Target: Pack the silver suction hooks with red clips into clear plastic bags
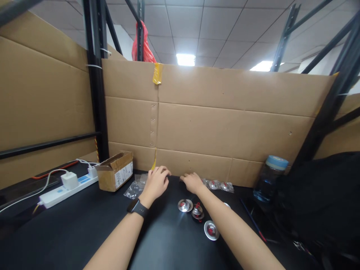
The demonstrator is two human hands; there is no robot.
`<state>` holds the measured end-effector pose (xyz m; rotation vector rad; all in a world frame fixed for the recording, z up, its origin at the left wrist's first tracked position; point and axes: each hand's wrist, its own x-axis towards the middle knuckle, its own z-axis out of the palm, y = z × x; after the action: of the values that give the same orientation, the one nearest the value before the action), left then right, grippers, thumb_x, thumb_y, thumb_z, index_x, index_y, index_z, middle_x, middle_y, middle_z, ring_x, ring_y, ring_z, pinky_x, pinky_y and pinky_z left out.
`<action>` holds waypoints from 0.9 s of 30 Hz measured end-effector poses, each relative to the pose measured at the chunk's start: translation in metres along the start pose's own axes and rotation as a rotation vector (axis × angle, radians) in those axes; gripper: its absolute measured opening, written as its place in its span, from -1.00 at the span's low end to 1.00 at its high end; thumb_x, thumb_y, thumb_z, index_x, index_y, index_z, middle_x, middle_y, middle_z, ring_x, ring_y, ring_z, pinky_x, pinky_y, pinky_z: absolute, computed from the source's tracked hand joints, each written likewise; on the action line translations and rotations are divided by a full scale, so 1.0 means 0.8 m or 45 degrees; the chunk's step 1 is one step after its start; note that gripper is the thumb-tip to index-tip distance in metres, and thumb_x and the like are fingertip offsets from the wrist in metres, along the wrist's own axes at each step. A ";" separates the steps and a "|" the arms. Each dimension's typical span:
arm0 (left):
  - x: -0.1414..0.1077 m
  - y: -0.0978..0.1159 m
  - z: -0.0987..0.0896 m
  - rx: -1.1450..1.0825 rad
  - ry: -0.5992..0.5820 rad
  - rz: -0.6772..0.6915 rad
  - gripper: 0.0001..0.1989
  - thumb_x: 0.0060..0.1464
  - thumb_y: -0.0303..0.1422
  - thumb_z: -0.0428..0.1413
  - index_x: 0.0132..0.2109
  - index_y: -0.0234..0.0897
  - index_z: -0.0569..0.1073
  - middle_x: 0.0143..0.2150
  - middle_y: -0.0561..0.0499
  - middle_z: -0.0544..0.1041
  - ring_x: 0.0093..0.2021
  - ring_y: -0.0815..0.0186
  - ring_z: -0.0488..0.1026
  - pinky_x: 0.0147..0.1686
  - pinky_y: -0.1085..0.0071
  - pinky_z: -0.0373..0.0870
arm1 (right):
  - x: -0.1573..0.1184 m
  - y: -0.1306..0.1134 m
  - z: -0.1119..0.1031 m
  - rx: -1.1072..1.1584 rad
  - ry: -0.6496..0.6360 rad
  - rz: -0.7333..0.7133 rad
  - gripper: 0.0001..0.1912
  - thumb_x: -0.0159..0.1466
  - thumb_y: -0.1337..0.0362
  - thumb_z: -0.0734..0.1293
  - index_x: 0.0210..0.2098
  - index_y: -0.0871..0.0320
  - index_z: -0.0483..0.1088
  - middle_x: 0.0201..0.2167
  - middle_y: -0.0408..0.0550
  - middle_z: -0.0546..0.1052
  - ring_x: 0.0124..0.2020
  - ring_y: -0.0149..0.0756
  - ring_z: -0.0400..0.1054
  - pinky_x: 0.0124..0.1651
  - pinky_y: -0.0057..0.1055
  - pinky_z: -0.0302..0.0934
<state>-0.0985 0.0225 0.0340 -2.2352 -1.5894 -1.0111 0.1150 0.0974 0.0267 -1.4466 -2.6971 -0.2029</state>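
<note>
Forearms (119,238) bare — black watch (137,207), squarish face (133,205), left wrist (145,200).

I'm in what looks like a workshop or office, I can't tell which: metal rack posts (97,97) and a cardboard partition (202,123) wall in my black tabletop (70,232), a power strip (57,194) lies on my left, and ceiling tiles (215,22) with panel lights (185,59) run overhead.
</note>
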 end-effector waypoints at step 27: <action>-0.036 0.128 0.027 -1.436 -0.319 -0.203 -0.68 0.21 -0.23 0.19 0.05 -0.27 0.53 0.06 -0.20 0.58 -0.32 0.26 0.62 -0.30 0.39 0.54 | -0.188 0.003 -0.019 1.602 0.633 0.159 -0.73 0.34 0.07 0.35 -0.16 0.14 0.51 -0.22 -0.01 0.61 -0.35 -0.27 0.49 -0.35 -0.43 0.33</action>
<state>-0.0029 -0.0277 0.0207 -3.0072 -1.4685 -2.1404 0.2005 -0.0274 0.0228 -0.9166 -1.6538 0.8520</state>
